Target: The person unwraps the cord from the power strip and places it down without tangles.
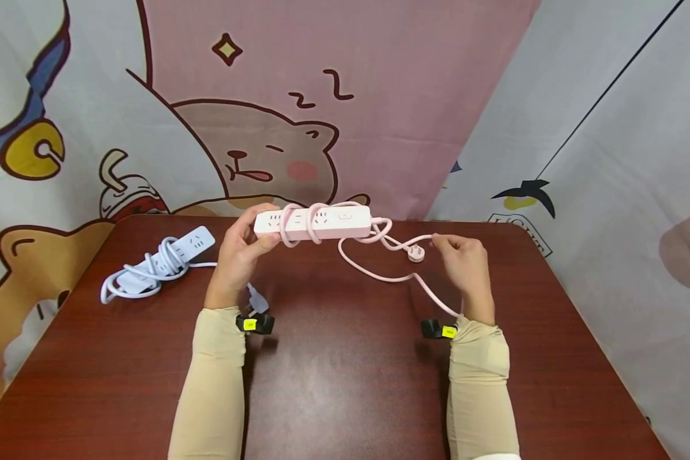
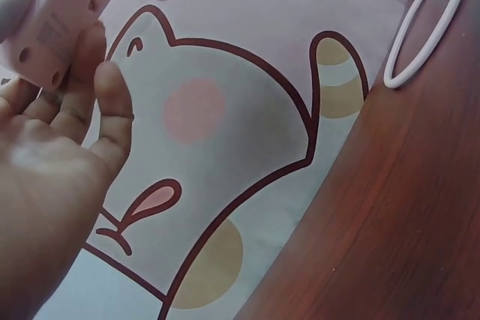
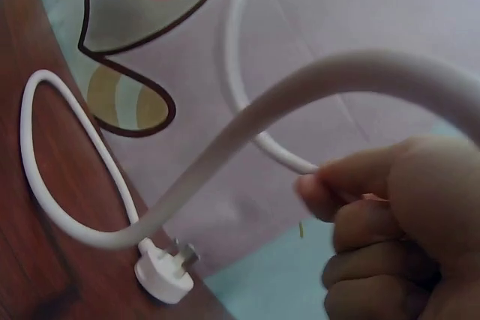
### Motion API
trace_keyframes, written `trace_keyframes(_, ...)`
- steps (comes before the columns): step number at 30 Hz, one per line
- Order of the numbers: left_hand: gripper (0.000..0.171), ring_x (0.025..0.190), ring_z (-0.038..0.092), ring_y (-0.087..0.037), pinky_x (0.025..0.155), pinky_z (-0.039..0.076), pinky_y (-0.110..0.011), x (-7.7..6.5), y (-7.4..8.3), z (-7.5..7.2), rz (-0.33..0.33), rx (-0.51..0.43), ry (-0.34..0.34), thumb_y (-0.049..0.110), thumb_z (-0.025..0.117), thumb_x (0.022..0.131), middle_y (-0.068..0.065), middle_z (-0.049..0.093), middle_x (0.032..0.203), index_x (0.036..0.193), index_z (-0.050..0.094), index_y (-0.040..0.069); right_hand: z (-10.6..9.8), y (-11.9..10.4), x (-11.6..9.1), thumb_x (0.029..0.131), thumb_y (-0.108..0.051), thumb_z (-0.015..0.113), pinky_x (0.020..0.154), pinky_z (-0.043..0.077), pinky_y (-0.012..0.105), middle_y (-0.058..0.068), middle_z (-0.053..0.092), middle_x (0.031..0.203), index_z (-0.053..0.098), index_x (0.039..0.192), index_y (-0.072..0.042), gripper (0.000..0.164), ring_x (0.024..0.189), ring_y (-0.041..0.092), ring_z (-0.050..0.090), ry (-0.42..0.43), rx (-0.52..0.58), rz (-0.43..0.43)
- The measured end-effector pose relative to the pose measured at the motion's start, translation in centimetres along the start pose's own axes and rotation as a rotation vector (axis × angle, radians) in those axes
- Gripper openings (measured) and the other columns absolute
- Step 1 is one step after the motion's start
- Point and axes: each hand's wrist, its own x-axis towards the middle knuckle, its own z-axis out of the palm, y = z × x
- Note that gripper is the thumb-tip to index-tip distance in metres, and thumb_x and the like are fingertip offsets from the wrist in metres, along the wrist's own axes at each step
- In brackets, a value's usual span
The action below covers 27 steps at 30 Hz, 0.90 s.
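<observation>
My left hand (image 1: 238,252) grips one end of a pink power strip (image 1: 345,222), lifted over the far part of the table. The strip's cord is wound around its body near that hand. In the left wrist view the strip's underside (image 2: 52,39) shows above the curled fingers. Off to the right, my right hand (image 1: 466,265) pinches the pink cord (image 1: 379,276) between thumb and forefinger. From there a long loop of cord hangs back to the left. The pink plug (image 1: 416,253) dangles between the hands, its prongs visible in the right wrist view.
A white-blue power strip (image 1: 149,268) wrapped in its own cord lies on the table's left side. Its plug (image 1: 257,300) rests beside my left wrist. The brown table (image 1: 345,383) ends at a cartoon-printed curtain (image 1: 391,96) behind.
</observation>
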Motion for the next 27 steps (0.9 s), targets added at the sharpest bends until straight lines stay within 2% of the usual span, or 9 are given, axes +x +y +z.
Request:
trace_keyframes(5, 0.041, 0.101, 0.058, -0.009, 0.085, 0.052, -0.018, 0.1, -0.1, -0.1, 0.011, 0.041, 0.063, -0.006, 0.063, 0.092, 0.003, 0.062, 0.120, 0.132, 0.056, -0.001, -0.2, 1.0, 0.0, 0.103, -0.035, 0.058, 0.099, 0.047, 0.047, 0.018, 0.073, 0.122, 0.077, 0.116, -0.004, 0.038, 0.119, 0.032, 0.062, -0.198, -0.068, -0.015)
trace_keyframes(7, 0.043, 0.101, 0.058, -0.008, 0.085, 0.051, -0.018, 0.1, -0.1, -0.1, 0.016, 0.053, 0.082, -0.006, 0.063, 0.092, 0.004, 0.062, 0.119, 0.134, 0.053, -0.005, -0.1, 1.4, 0.1, 0.103, -0.033, 0.058, 0.105, 0.046, 0.049, 0.018, 0.071, 0.125, 0.075, 0.119, -0.003, 0.038, 0.125, 0.033, 0.060, -0.299, -0.091, -0.007)
trace_keyframes(10, 0.046, 0.101, 0.058, -0.008, 0.085, 0.050, -0.017, 0.2, -0.2, 0.0, 0.027, 0.066, 0.117, -0.007, 0.064, 0.091, 0.005, 0.062, 0.119, 0.135, 0.051, -0.007, 0.1, 2.2, 0.2, 0.103, -0.033, 0.057, 0.099, 0.049, 0.041, 0.016, 0.073, 0.120, 0.075, 0.120, -0.004, 0.038, 0.115, 0.027, 0.063, -0.432, -0.147, -0.016)
trace_keyframes(14, 0.047, 0.102, 0.058, -0.007, 0.086, 0.049, -0.017, 0.4, -0.4, 0.0, 0.043, 0.065, 0.167, -0.009, 0.065, 0.091, 0.007, 0.063, 0.119, 0.136, 0.051, -0.009, 0.1, 3.4, 0.4, 0.103, -0.030, 0.058, 0.073, 0.048, 0.026, 0.010, 0.073, 0.088, 0.075, 0.118, -0.003, 0.036, 0.079, 0.015, 0.061, -0.553, -0.172, -0.022)
trace_keyframes(17, 0.046, 0.103, 0.057, -0.008, 0.086, 0.049, -0.017, 0.6, -0.5, 0.0, 0.045, 0.077, 0.199, -0.009, 0.065, 0.091, 0.007, 0.062, 0.119, 0.135, 0.051, -0.009, -0.1, 4.1, 0.5, 0.104, -0.027, 0.057, 0.060, 0.045, 0.023, 0.004, 0.065, 0.071, 0.073, 0.119, 0.000, 0.035, 0.065, 0.010, 0.055, -0.599, -0.155, -0.003)
trace_keyframes(19, 0.047, 0.103, 0.056, -0.008, 0.086, 0.048, -0.017, 0.6, -0.6, 0.0, 0.038, 0.097, 0.213, -0.008, 0.066, 0.091, 0.007, 0.062, 0.118, 0.135, 0.051, -0.009, -0.2, 4.4, 0.5, 0.104, -0.025, 0.056, 0.058, 0.045, 0.023, 0.002, 0.063, 0.070, 0.072, 0.120, 0.002, 0.035, 0.065, 0.010, 0.055, -0.615, -0.143, 0.003)
trace_keyframes(24, 0.048, 0.105, 0.055, -0.009, 0.088, 0.047, -0.018, 0.6, -0.8, -0.1, 0.012, 0.156, 0.221, -0.004, 0.068, 0.092, 0.008, 0.060, 0.121, 0.137, 0.051, -0.007, -0.8, 3.9, 0.2, 0.104, -0.026, 0.056, 0.063, 0.047, 0.025, 0.006, 0.067, 0.079, 0.071, 0.121, 0.002, 0.036, 0.070, 0.014, 0.058, -0.629, -0.177, 0.007)
trace_keyframes(27, 0.047, 0.105, 0.056, -0.009, 0.088, 0.047, -0.017, 0.6, -0.8, -0.1, 0.004, 0.175, 0.219, -0.001, 0.068, 0.093, 0.009, 0.061, 0.121, 0.137, 0.052, -0.004, -1.8, 2.8, -0.3, 0.104, -0.031, 0.056, 0.075, 0.053, 0.033, 0.013, 0.072, 0.097, 0.070, 0.125, -0.001, 0.039, 0.085, 0.022, 0.064, -0.624, -0.248, 0.006)
